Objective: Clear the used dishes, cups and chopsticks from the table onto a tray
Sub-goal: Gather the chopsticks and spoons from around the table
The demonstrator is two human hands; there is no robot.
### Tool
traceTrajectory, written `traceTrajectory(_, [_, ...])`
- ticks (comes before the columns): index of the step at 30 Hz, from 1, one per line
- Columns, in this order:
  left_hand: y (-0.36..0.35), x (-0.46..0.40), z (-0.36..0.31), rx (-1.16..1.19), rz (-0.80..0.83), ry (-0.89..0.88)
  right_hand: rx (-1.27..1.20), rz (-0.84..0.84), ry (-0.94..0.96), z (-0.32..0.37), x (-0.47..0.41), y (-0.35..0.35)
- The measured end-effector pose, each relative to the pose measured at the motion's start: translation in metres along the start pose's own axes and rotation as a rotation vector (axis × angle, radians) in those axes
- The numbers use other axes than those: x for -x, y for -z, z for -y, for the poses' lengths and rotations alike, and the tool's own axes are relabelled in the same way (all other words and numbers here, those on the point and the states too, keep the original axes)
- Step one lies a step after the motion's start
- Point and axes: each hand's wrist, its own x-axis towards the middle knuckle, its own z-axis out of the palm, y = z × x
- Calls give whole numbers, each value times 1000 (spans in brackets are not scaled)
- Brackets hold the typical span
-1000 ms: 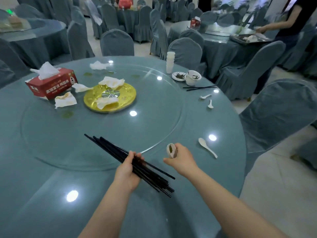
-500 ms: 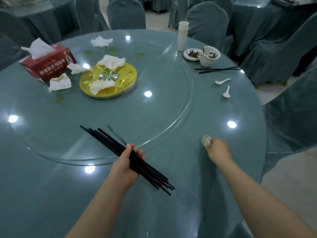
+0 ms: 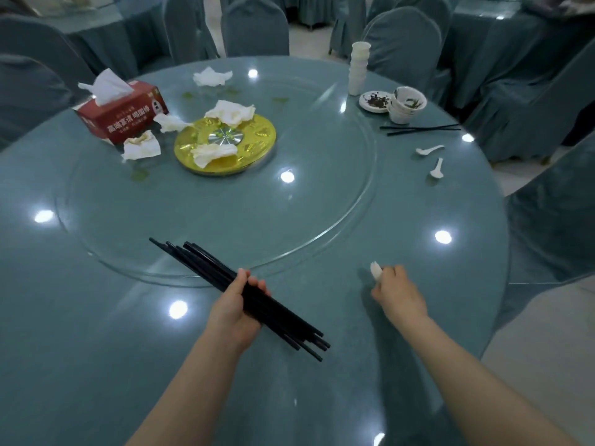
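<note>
My left hand [image 3: 236, 305] grips a bundle of several black chopsticks [image 3: 196, 260] low over the near side of the round table [image 3: 96, 349]. My right hand [image 3: 399, 292] is curled round small white tableware [image 3: 376, 271], apparently a spoon, just above the tabletop. At the far right stand a stack of white cups [image 3: 359, 69], a saucer with tea leaves [image 3: 374, 101] and stacked used cups [image 3: 407, 106]. A pair of black chopsticks [image 3: 421, 128] and two white spoons [image 3: 429, 150] [image 3: 437, 169] lie near them. No tray is in view.
A glass turntable [image 3: 322, 220] covers the table's middle, with a gold centre disc [image 3: 257, 136], crumpled tissues [image 3: 212, 77] and a red tissue box [image 3: 125, 114] on it. Covered chairs [image 3: 553, 220] ring the table; other tables stand behind.
My right hand moved right across the table edge and the white spoon that lay there is gone from the tabletop. My left hand kept the chopsticks. The view tilted down.
</note>
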Motion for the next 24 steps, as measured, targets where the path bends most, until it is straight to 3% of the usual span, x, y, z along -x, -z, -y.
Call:
traceTrajectory(6, [38, 48, -13, 125, 54, -3, -33, -42, 105, 30, 78, 25])
traceTrajectory(15, [125, 138, -7, 147, 204, 7, -76, -360, 226, 47, 243, 63])
traceTrajectory(24, [115, 230, 33, 77, 340, 54, -12, -569, 286, 13, 353, 130])
